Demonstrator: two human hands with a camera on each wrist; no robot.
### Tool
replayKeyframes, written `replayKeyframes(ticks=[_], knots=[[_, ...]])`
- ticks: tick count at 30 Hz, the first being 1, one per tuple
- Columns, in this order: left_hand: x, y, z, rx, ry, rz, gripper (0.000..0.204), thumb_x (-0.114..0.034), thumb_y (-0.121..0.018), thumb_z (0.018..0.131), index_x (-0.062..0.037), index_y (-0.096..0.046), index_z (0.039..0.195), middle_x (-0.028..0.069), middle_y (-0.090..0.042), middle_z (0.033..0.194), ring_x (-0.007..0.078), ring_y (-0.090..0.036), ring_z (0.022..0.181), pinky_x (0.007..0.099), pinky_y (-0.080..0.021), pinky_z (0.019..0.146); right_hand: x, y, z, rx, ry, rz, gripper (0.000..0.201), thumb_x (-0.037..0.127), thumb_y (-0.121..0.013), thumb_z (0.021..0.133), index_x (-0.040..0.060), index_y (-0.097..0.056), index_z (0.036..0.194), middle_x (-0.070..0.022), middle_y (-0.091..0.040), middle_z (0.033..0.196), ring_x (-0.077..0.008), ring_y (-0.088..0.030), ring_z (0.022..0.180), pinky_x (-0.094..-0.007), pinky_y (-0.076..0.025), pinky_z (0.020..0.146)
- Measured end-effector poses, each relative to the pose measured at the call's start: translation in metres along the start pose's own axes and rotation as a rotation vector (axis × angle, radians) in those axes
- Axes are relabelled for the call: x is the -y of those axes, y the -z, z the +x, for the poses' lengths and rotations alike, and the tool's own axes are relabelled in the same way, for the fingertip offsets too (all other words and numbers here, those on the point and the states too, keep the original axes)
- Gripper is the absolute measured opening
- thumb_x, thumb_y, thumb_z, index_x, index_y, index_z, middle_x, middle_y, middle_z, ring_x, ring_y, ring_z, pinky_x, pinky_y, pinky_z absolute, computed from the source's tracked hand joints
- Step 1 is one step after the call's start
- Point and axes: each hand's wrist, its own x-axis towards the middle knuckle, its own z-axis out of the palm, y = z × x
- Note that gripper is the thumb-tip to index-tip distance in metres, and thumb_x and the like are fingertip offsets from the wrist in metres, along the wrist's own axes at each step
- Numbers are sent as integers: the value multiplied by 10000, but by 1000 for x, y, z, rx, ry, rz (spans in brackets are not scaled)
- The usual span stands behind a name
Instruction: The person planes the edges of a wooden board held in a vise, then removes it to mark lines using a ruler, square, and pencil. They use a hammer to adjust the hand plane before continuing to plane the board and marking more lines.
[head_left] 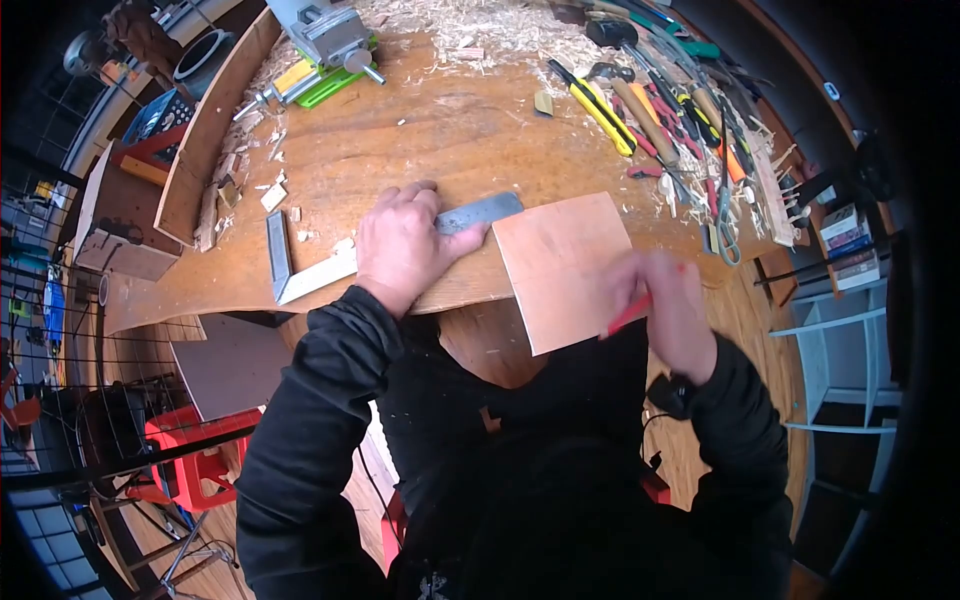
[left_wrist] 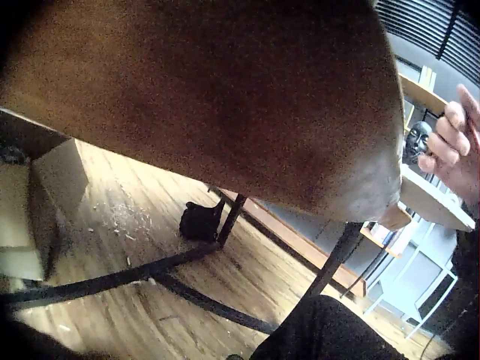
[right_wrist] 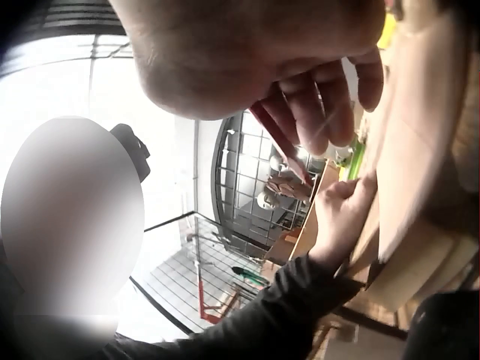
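I judged that I was at the marking-out step, with the parts for it to hand and no line that I could make out on the wood. My left hand (head_left: 398, 235) grasped the square (head_left: 320, 277) flat against the table (head_left: 450, 140), thumb stretched out to the right, fingertips out of sight. A grey metal strip (head_left: 485, 210) poked out past that thumb, in line with the square's blade; my hand covered the join, so I couldn't tell if it was all one piece. My right hand (head_left: 668, 300) had its fingers bent round a red pencil (head_left: 628, 316), held over the right side of the board (head_left: 555, 265).

The board lay just right of the square, its far part on the table and its near part jutting over the front edge toward my lap. Shavings (head_left: 470, 50) and a yellow knife (head_left: 600, 112) lay farther back, out of the way.

To my mind, the next move called for bringing the two together — the square's thick leg snug against one straight side, the blade lying across the face. Then the left hand would need to press both down firmly, since an overhanging board could tip or slide. The pencil wanted turning point-down and drawing along the blade — lightly, in one stroke.
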Motion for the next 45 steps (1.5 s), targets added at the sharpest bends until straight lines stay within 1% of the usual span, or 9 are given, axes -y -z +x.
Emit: replayKeyframes(ticks=[3,5,6,8,9,15,18,20,45], knots=[[3,-2,-1,-10,-20,-8,509,-415,-903,735,32,-660,724,196,-775,1073,368,-746,901,428,-603,814,3,4,50,-48,-81,-146,550,426,-445,1141,-8,-709,930,-33,-650,776,-88,-615,692,-252,-509,672],[4,-2,-2,22,-1,17,457,-473,-857,768,-33,-742,811,95,-737,935,327,-707,870,449,-584,781,-7,-10,78,-37,-46,-9,532,440,-493,1128,-1,-707,922,-30,-644,763,-80,-598,672,-248,-499,649],[2,-1,-1,22,-2,15,457,-473,-857,768,-33,-742,811,95,-737,935,327,-707,870,449,-584,781,-13,-16,88,-27,-11,126,520,455,-540,1115,5,-705,914,-26,-638,749,-73,-581,651,-243,-489,625],[-2,2,0,23,22,-3,513,-426,-903,734,32,-672,735,192,-777,1068,363,-749,905,423,-601,818,-23,-22,104,-41,-3,69,497,446,-573,1103,8,-700,905,-23,-638,748,-72,-580,650,-244,-487,619],[-2,2,1,22,22,-4,513,-426,-903,734,32,-672,735,192,-777,1068,363,-749,905,423,-601,818,-27,-23,108,-53,4,14,477,438,-605,1091,11,-695,896,-19,-637,746,-71,-578,649,-244,-485,612],[2,0,0,27,13,-4,521,-434,-906,737,34,-678,743,180,-778,1075,356,-743,880,427,-600,809,-46,-23,113,-66,7,-62,449,427,-615,1089,20,-704,922,-13,-649,761,-55,-554,666,-238,-463,609],[3,-1,1,19,-2,-10,473,-489,-856,770,-31,-745,810,92,-744,952,324,-712,882,446,-583,781,-45,-28,107,-119,34,-14,443,424,-617,1089,19,-708,934,-18,-650,756,-53,-552,681,-242,-457,622],[1,1,2,34,4,-13,525,-432,-905,742,40,-676,744,184,-777,1081,357,-744,880,422,-601,805,-47,-28,106,-124,51,-27,437,415,-617,1090,15,-706,936,-20,-655,759,-58,-561,690,-248,-463,633],[3,0,1,16,-25,-5,536,-442,-910,734,33,-662,732,196,-778,1077,362,-739,851,431,-598,782,-59,-31,109,-160,222,-180,422,340,-618,1095,-4,-684,860,-66,-665,710,-101,-584,673,-318,-485,639]])
